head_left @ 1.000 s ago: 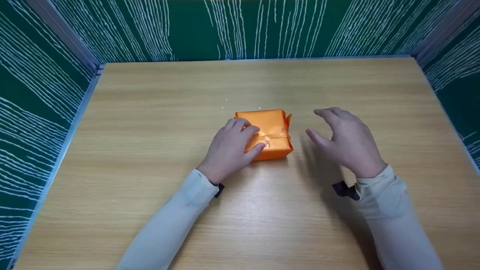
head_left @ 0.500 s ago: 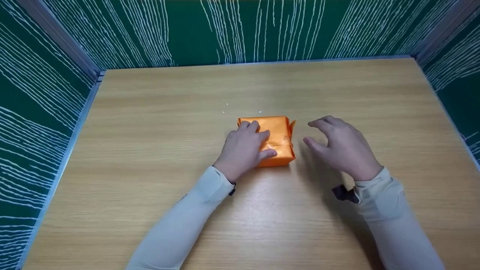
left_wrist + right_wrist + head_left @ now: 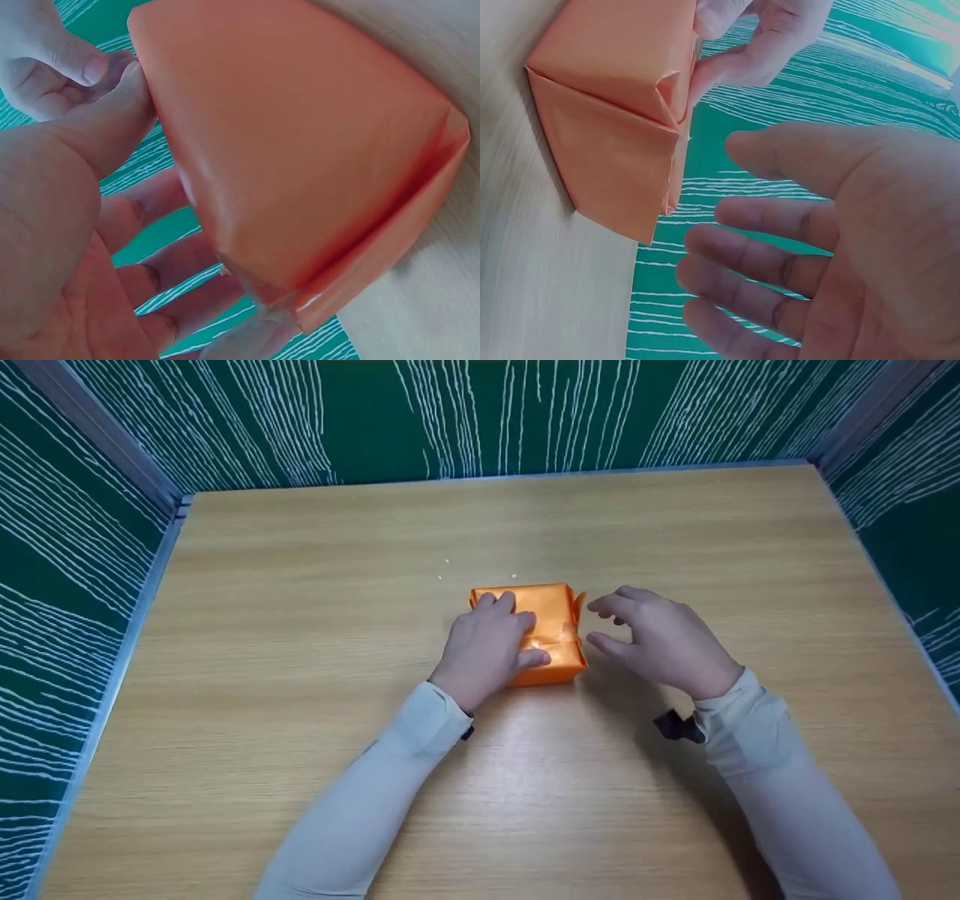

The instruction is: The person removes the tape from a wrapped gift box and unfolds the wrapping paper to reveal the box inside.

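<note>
Box: orange-wrapped box [image 3: 551,604] near the middle of the desk [image 3: 300,600], well in from the far edge and both far corners.
Left hand: the left hand [image 3: 484,649] rests on the box's left part, fingers spread on top, not clenched.
Right hand: the right hand [image 3: 660,641] is beside the box's right end, fingers loosely bent, holding nothing.
Flap: a flap [image 3: 579,607] sticks up at that end.
Step, as judged: steadying the box, right hand poised.
Next move: probably calls for light right-hand contact at the flap, the left bracing against sliding.
</note>
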A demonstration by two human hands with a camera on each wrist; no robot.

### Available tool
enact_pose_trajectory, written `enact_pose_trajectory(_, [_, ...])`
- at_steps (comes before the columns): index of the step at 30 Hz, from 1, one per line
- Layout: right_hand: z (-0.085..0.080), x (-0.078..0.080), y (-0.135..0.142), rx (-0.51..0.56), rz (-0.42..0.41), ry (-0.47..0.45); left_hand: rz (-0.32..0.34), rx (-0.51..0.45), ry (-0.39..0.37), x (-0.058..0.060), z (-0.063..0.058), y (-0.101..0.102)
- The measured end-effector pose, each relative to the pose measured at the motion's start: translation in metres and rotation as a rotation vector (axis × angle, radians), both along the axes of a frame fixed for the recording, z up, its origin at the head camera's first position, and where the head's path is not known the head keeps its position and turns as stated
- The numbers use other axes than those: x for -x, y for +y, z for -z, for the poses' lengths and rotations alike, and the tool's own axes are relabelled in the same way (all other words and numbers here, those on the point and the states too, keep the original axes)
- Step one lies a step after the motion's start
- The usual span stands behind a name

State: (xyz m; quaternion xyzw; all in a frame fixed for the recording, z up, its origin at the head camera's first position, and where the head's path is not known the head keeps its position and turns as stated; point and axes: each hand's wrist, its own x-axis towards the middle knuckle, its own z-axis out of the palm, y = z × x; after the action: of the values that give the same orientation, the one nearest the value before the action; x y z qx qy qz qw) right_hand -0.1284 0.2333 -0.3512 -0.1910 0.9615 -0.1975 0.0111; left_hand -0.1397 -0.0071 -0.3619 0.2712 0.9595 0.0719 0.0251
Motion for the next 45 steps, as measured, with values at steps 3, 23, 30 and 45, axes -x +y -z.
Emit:
enact_pose_trajectory(3, [0.0, 0.008, -0.002, -0.021, -0.023, -0.001, 0.003, 0.004, -0.009, 0.004, -0.002, 0.001])
enact_pose_trajectory(23, [-0.005, 0.033, -0.029, -0.012, -0.105, -0.082, 0.024, 0.036, 0.015, 0.017, -0.004, 0.0])
enact_pose_trajectory(30, [0.002, 0.022, -0.038, -0.074, -0.068, -0.078, 0.036, 0.049, 0.03, 0.012, 0.0, 0.0])
enact_pose_trajectory(45, [0.003, 0.006, -0.041, -0.184, -0.104, 0.037, -0.008, -0.039, 0.048, 0.0, 0.008, -0.002])
